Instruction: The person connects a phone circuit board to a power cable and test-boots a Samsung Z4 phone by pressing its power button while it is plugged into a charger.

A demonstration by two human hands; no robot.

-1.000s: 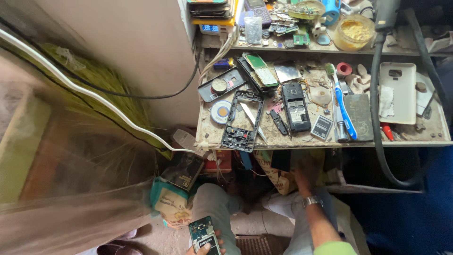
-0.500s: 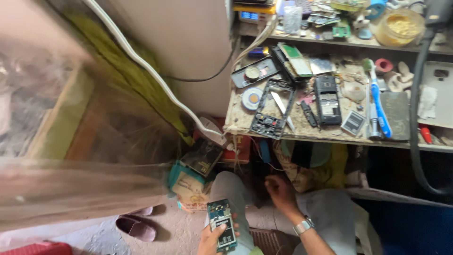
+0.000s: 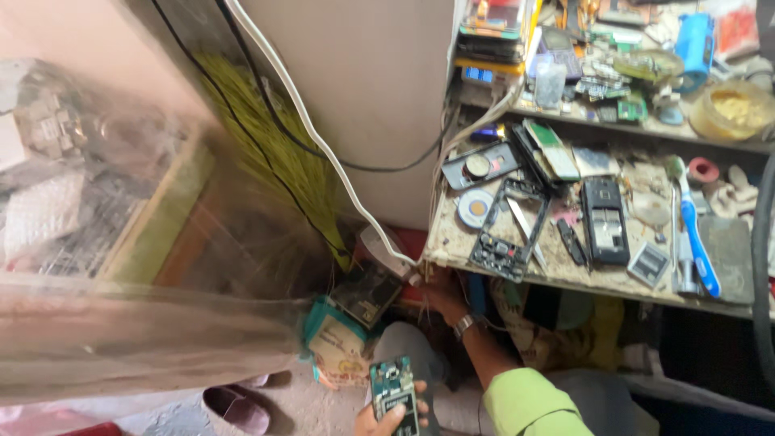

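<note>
My left hand (image 3: 378,418) is at the bottom edge, shut on an opened phone (image 3: 393,396) whose green circuit board faces up. My right hand (image 3: 440,292), with a wristwatch (image 3: 462,324) and a lime-green sleeve behind it, reaches under the front left corner of the workbench (image 3: 452,246). It is next to a dark flat part (image 3: 367,292) and a teal packet (image 3: 339,343) lying in the clutter there. Its fingers are partly hidden in shadow, so its grip is unclear.
The workbench holds several phone frames and parts, a black phone body (image 3: 605,230), a blue toothbrush (image 3: 696,242) and a yellow bowl (image 3: 731,109). A white cable (image 3: 323,153) runs down the wall. A plastic sheet (image 3: 121,266) covers shelves on the left. A sandal (image 3: 238,408) lies on the floor.
The view has swung left and closer. My right hand has moved left under the bench, from below the middle to its left corner. My left hand still holds the phone.
</note>
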